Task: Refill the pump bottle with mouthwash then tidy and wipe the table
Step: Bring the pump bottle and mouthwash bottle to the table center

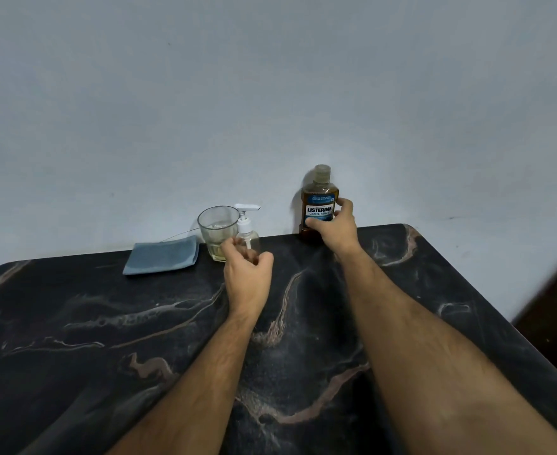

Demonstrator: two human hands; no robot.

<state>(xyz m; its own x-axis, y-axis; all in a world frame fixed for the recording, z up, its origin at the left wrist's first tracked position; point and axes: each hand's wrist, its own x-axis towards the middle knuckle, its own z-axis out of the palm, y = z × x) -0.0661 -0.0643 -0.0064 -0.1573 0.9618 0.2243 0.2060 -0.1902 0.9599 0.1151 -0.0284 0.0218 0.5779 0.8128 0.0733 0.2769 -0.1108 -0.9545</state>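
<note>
A small clear pump bottle (247,232) with a white pump head stands at the far edge of the dark marble table (139,323). My left hand (247,277) wraps around its lower body. To the right stands an amber mouthwash bottle (318,198) with a blue label and its cap on, close to the wall. My right hand (336,226) grips its lower right side. A folded blue cloth (162,254) lies flat at the far left of these.
A clear drinking glass (216,228) with a little pale liquid stands just left of the pump bottle, touching or nearly touching it. A pale wall runs behind the table. The table's right edge slants down past a dark floor strip (553,310).
</note>
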